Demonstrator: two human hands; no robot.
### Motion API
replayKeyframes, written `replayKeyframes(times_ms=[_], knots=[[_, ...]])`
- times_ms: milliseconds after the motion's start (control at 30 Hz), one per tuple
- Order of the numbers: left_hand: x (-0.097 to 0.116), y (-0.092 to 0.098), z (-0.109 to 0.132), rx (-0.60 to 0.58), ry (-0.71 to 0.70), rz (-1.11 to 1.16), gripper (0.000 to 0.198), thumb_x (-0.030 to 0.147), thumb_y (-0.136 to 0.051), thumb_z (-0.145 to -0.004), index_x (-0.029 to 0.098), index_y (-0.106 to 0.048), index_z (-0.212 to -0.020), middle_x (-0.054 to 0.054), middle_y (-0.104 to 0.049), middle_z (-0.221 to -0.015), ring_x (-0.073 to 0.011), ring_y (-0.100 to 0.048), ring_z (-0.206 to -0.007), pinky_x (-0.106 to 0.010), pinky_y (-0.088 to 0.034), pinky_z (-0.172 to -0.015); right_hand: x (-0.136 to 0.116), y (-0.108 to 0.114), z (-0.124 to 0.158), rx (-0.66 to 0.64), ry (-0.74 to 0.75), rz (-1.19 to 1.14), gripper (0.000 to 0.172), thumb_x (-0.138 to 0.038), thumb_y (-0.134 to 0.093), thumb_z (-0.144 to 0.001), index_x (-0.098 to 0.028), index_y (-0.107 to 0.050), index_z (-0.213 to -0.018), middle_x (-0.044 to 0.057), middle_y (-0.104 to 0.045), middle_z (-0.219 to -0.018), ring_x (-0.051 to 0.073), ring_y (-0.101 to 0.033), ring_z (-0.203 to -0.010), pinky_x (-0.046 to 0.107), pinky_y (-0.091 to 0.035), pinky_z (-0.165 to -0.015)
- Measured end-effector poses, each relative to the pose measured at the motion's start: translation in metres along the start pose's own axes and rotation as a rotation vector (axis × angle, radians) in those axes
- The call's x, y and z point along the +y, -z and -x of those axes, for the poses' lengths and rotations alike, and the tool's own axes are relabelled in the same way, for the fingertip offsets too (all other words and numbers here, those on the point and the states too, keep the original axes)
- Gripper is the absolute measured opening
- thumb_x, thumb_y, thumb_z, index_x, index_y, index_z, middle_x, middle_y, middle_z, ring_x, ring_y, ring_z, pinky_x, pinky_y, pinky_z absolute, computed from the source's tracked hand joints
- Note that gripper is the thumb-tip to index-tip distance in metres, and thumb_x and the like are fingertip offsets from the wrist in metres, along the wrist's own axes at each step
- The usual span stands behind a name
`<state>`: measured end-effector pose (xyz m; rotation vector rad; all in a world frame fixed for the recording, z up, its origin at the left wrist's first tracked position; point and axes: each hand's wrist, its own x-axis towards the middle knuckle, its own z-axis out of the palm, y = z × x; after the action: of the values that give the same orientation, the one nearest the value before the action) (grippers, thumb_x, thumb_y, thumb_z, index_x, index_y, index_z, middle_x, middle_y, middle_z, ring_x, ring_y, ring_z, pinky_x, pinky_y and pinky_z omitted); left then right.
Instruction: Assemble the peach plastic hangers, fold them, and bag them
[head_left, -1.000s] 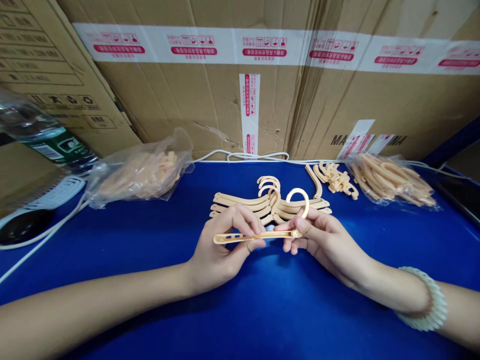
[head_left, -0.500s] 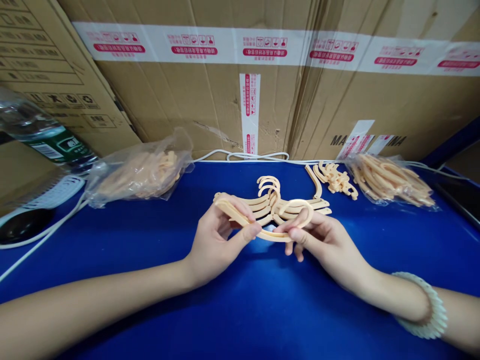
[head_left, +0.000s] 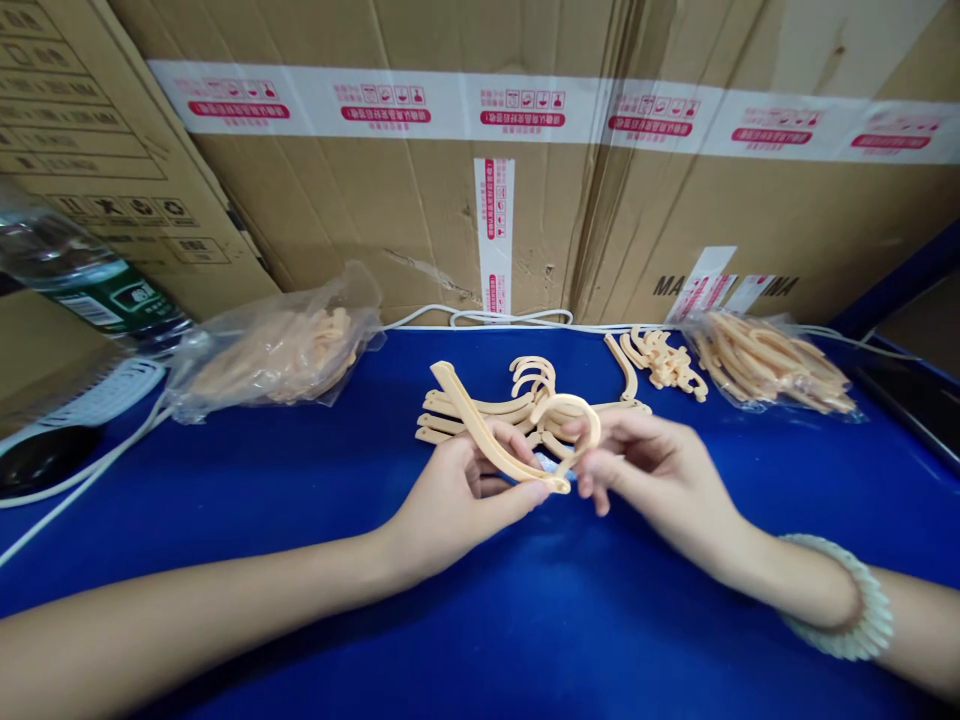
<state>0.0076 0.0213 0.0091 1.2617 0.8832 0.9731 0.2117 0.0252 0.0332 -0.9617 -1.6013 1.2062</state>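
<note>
Over table (head_left: 525, 630), left hand (head_left: 456, 505) gripping hanger arm (head_left: 472, 422)

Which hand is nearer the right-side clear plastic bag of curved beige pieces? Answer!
Right. The right hand is left and in front of the bag; the left hand is farther left.

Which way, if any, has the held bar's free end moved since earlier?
Yes, upward in view: the bar had its free end below the left tips of the hanger stack; now above them.
</note>
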Motion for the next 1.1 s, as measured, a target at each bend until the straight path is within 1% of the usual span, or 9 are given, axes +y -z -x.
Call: replayKeyframes(times_ms=[100, 133, 233, 400, 533, 667, 800, 900, 1100], knots=[[0.002, 0.002, -0.003, 0.069, 0.0, 0.018, 0.021, 0.018, -0.08, -0.073, 0.015, -0.062, -0.082, 0.001, -0.07, -0.078, -0.0107, -0.069, -0.073, -0.021, -0.058, -0.074, -0.01, 0.036, -0.021, 0.238, 0.297, 0.38, 0.016, -0.035, -0.062, -0.095, -0.022, -0.072, -0.094, 0.002, -0.07, -0.074, 0.014, -0.063, -0.063, 0.028, -0.054, -0.06], [0.002, 0.003, -0.004, 0.088, 0.0, 0.027, 0.02, 0.017, -0.081, -0.072, 0.014, -0.064, -0.083, 0.001, -0.07, -0.078, -0.0102, -0.069, -0.072, -0.021, -0.058, -0.074, -0.011, 0.051, -0.03, 0.239, 0.394, 0.567, 0.013, -0.033, -0.065, -0.093, -0.022, -0.073, -0.094, 0.004, -0.071, -0.079, 0.016, -0.064, -0.066, 0.03, -0.054, -0.065], [0.001, 0.005, -0.006, 0.089, 0.002, 0.055, 0.021, 0.018, -0.082, -0.071, 0.014, -0.069, -0.087, 0.0, -0.072, -0.079, -0.0092, -0.067, -0.069, -0.02, -0.057, -0.072, -0.005, 0.097, -0.055, -0.131, 0.491, 1.043, 0.018, -0.028, -0.059, -0.093, -0.023, -0.076, -0.096, 0.01, -0.073, -0.093, 0.025, -0.066, -0.09, 0.041, -0.053, -0.081], [-0.005, 0.008, -0.007, 0.065, -0.012, 0.107, 0.02, 0.02, -0.083, -0.073, 0.016, -0.076, -0.09, -0.002, -0.074, -0.082, -0.0097, -0.066, -0.07, -0.019, -0.057, -0.069, 0.019, 0.129, -0.071, -0.397, 0.445, 1.228, 0.029, -0.023, -0.048, -0.095, -0.019, -0.077, -0.096, 0.014, -0.066, -0.099, 0.027, -0.063, -0.095, 0.042, -0.053, -0.083], [-0.008, 0.01, -0.006, 0.059, -0.006, 0.149, 0.019, 0.02, -0.084, -0.073, 0.017, -0.078, -0.091, -0.003, -0.076, -0.084, -0.0106, -0.068, -0.072, -0.02, -0.058, -0.069, 0.022, 0.124, -0.069, -0.393, 0.468, 1.175, 0.029, -0.027, -0.047, -0.098, -0.019, -0.075, -0.092, 0.013, -0.065, -0.094, 0.025, -0.062, -0.091, 0.039, -0.052, -0.08], [-0.008, 0.011, -0.005, 0.04, -0.001, 0.159, 0.018, 0.019, -0.084, -0.075, 0.018, -0.079, -0.091, -0.002, -0.076, -0.081, -0.0102, -0.068, -0.073, -0.018, -0.056, -0.07, 0.01, 0.112, -0.061, -0.238, 0.523, 0.994, 0.015, -0.029, -0.057, -0.096, -0.021, -0.069, -0.099, 0.004, -0.065, -0.078, 0.018, -0.06, -0.07, 0.031, -0.048, -0.067], [-0.008, 0.01, -0.006, 0.033, -0.024, 0.165, 0.015, 0.019, -0.083, -0.075, 0.018, -0.078, -0.089, -0.001, -0.075, -0.08, -0.0088, -0.067, -0.071, -0.017, -0.055, -0.07, 0.002, 0.092, -0.046, -0.012, 0.387, 0.748, 0.014, -0.035, -0.059, -0.097, -0.023, -0.059, -0.105, -0.005, -0.056, -0.059, 0.013, -0.049, -0.048, 0.026, -0.037, -0.048], [-0.008, 0.01, -0.007, 0.016, -0.032, 0.182, 0.013, 0.019, -0.082, -0.076, 0.018, -0.077, -0.087, -0.001, -0.075, -0.078, -0.0092, -0.067, -0.071, -0.018, -0.054, -0.071, -0.002, 0.072, -0.036, 0.065, 0.291, 0.466, 0.014, -0.039, -0.051, -0.102, -0.026, -0.05, -0.107, -0.009, -0.05, -0.05, 0.012, -0.046, -0.038, 0.025, -0.033, -0.04], [-0.008, 0.012, -0.008, 0.029, -0.016, 0.207, 0.014, 0.019, -0.082, -0.075, 0.015, -0.074, -0.086, -0.002, -0.075, -0.077, -0.012, -0.069, -0.074, -0.022, -0.055, -0.072, -0.012, 0.047, -0.027, 0.096, 0.131, 0.066, 0.017, -0.041, -0.057, -0.098, -0.027, -0.047, -0.101, -0.004, -0.066, -0.056, 0.017, -0.065, -0.047, 0.029, -0.05, -0.052]])
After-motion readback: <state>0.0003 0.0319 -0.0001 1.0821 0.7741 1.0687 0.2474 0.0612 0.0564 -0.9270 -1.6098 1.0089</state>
